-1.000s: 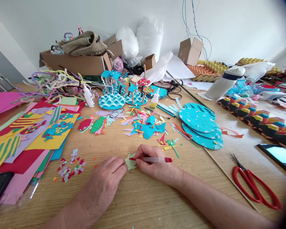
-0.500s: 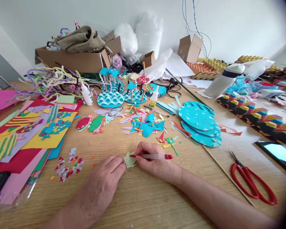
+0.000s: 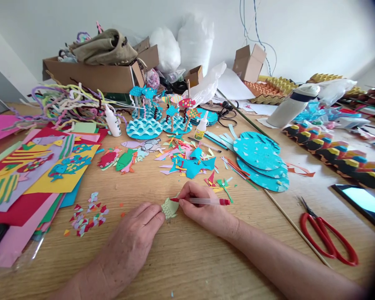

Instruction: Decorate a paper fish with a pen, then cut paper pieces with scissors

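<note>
A small pale-green paper fish (image 3: 169, 208) with drawn scale lines lies on the wooden table at the front middle. My left hand (image 3: 140, 229) holds its left edge, fingers close together and fingertips at the paper; the thumb is hidden. Pinched in my right hand (image 3: 203, 208) is a pen (image 3: 211, 201) with a clear barrel and red ends. Its red tip rests on or just above the upper part of the fish. To the left of my left hand are several tiny coloured paper bits (image 3: 89, 216).
Red-handled scissors (image 3: 326, 237) and a thin wooden stick (image 3: 295, 225) lie at right. Beyond my hands are paper scraps (image 3: 190, 160), cut paper fish (image 3: 125, 160), blue discs (image 3: 258, 152) and glue bottles (image 3: 113, 123). Coloured sheets (image 3: 40, 208) cover the left side; a bottle (image 3: 295, 106) stands back right.
The view has shifted slightly. My right hand and the pen have moved a little over the fish; my left hand stays at its left edge.
</note>
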{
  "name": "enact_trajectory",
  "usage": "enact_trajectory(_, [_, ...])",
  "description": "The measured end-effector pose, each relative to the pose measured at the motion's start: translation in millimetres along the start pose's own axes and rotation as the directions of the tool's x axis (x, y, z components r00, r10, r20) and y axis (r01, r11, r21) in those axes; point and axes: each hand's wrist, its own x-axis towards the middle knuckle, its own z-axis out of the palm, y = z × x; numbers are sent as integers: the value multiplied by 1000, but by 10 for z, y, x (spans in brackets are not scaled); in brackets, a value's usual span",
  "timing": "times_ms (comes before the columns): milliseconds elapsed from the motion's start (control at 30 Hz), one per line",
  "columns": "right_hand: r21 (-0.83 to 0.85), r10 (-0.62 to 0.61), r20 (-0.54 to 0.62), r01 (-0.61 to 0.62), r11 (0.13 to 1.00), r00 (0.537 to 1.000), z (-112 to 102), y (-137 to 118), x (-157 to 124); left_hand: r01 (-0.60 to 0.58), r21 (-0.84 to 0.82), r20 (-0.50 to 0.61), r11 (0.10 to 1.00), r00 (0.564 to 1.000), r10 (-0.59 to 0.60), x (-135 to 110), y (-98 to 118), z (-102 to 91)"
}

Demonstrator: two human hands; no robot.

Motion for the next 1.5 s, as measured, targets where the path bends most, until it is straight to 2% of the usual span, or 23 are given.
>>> enact_trajectory(67, [28, 3, -15, -3, 1000, 1000, -5, 13, -8, -1, 0, -4, 1000, 1000, 1, 3, 1, -2])
enact_trajectory(300, [-19, 11, 42, -10, 1000, 999, 10, 3, -19, 21, -15, 33, 1000, 999, -20, 16, 11, -8])
enact_trajectory(900, [-46, -12, 64, 15, 999, 998, 11, 14, -19, 2, -10, 10, 1000, 1000, -2, -10, 9, 1])
enact_trajectory(1500, [-66, 12, 12, -11, 998, 1000, 3, -28, 2, -22, 22, -13, 1000, 1000, 22, -17, 4, 23])
